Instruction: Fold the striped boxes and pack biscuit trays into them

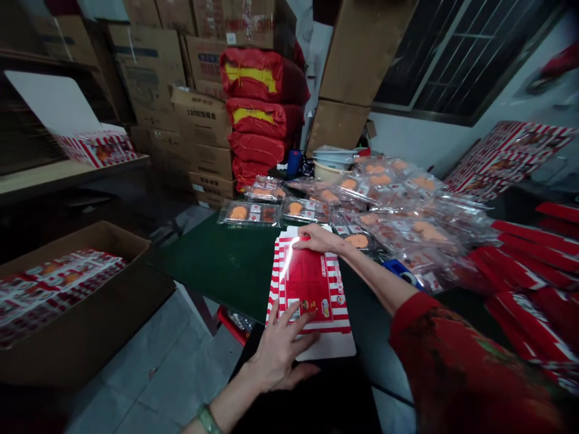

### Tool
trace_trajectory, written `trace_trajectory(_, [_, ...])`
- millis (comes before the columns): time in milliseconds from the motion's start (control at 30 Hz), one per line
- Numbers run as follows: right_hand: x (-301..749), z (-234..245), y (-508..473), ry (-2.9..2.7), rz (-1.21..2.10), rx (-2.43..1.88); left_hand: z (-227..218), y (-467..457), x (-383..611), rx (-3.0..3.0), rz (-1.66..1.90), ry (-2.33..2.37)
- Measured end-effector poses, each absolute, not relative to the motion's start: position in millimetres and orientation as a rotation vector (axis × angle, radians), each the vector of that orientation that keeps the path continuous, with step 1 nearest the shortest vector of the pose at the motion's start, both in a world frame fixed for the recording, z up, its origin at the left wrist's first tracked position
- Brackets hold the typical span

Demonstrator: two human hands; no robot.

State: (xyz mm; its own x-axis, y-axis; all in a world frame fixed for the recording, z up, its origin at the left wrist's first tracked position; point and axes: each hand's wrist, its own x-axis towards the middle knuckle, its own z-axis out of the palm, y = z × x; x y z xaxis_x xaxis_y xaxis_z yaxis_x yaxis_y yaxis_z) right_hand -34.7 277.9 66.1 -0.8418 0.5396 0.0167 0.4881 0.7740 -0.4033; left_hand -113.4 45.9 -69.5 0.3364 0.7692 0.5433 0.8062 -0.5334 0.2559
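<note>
A flat red-and-white striped printed carton (312, 277) lies in front of me at the near edge of the green table (212, 265), its white flap toward me. My right hand (319, 238) grips the far end of the carton, fingers closed at that edge. Over the near end, my left hand (284, 349) is spread, fingers apart; whether the fingertips touch the card I cannot tell. Just beyond the carton lie clear plastic packs (251, 213) with orange pieces and small white labels inside.
A heap of similar packs (398, 193) covers the table's back right, with a blue tape dispenser-like object (402, 273) beside it. Red folded cartons (534, 259) lie far right. On the left stands an open cardboard box (136, 241) of striped cartons. Red sacks (266, 75) and boxes are stacked behind.
</note>
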Motion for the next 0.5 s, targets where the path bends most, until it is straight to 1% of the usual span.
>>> trace_trajectory(100, [-14, 101, 250, -2.796, 0.641, -0.704, -54, 37, -115, -2.275, -1.533, -1.527])
trace_trajectory(200, [13, 117, 202, -2.787, 0.762, -0.536, -26, 27, -107, -1.9, -2.049, -1.832])
trace_trajectory(267, [29, 118, 168, -2.783, 0.865, -0.435, -11, 22, -98, -2.053, -2.33, -2.041])
trace_trajectory(333, [42, 114, 139, -2.747, 0.933, -0.36, -2, 17, -88, -2.27, -2.595, -2.116])
trace_trajectory(400, [52, 109, 118, -2.693, 0.942, -0.291, -1, 12, -78, -2.292, -2.797, -2.114])
trace_trajectory(500, [66, 102, 102, -2.594, 0.899, -0.205, -3, 4, -65, -2.124, -2.823, -2.229])
